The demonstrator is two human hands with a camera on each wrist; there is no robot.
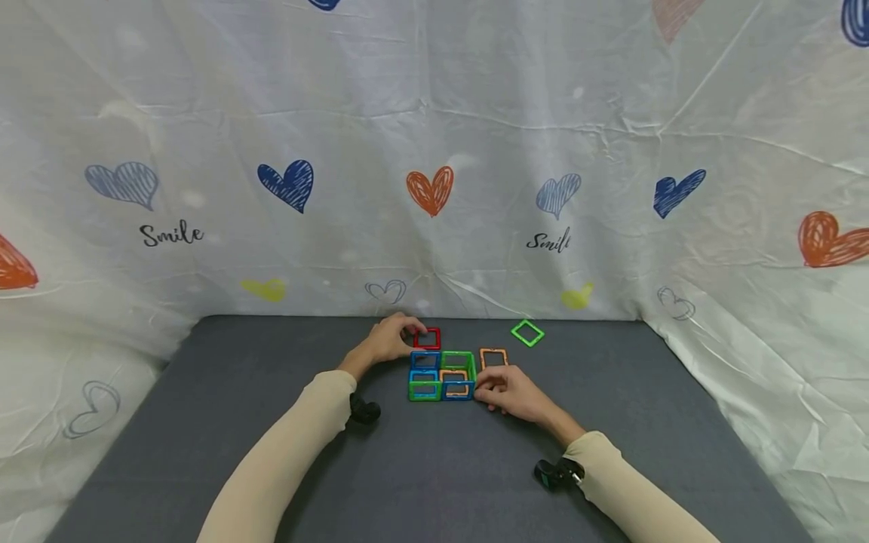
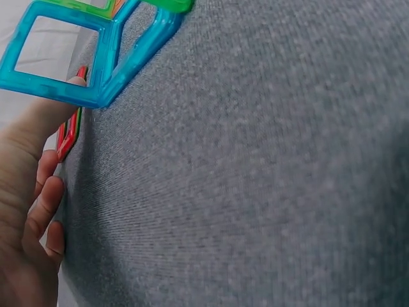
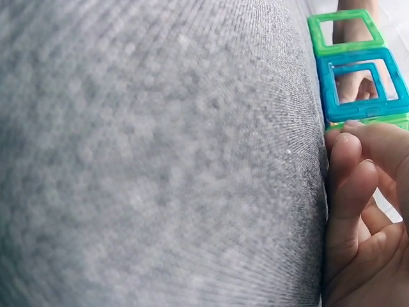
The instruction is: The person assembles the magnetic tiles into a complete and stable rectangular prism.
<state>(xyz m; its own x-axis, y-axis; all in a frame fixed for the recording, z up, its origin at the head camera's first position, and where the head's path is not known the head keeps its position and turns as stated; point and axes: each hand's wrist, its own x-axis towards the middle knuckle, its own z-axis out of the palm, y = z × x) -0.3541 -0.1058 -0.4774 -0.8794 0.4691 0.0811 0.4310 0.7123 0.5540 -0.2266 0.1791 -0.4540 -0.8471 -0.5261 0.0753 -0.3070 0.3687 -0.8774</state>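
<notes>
A low, box-like structure of square magnetic tiles (image 1: 440, 386) stands on the dark table, with blue, green and orange frames joined edge to edge. My left hand (image 1: 388, 338) is at its back left, pinching a red square tile (image 1: 439, 338) between thumb and fingers. In the left wrist view the thumb passes behind a blue tile (image 2: 54, 91), and the red tile (image 2: 67, 142) is partly hidden. My right hand (image 1: 514, 394) is at the structure's right side, its loosely bent fingertips touching the front right corner. The right wrist view shows them against a green tile's edge (image 3: 383, 120), beside a blue tile (image 3: 327, 96).
An orange square tile (image 1: 493, 350) lies just behind my right hand. Farther back, a green square tile (image 1: 535, 326) lies turned cornerwise on the table (image 1: 434, 483). A white cloth (image 1: 489, 188) printed with hearts hangs behind the table's back edge.
</notes>
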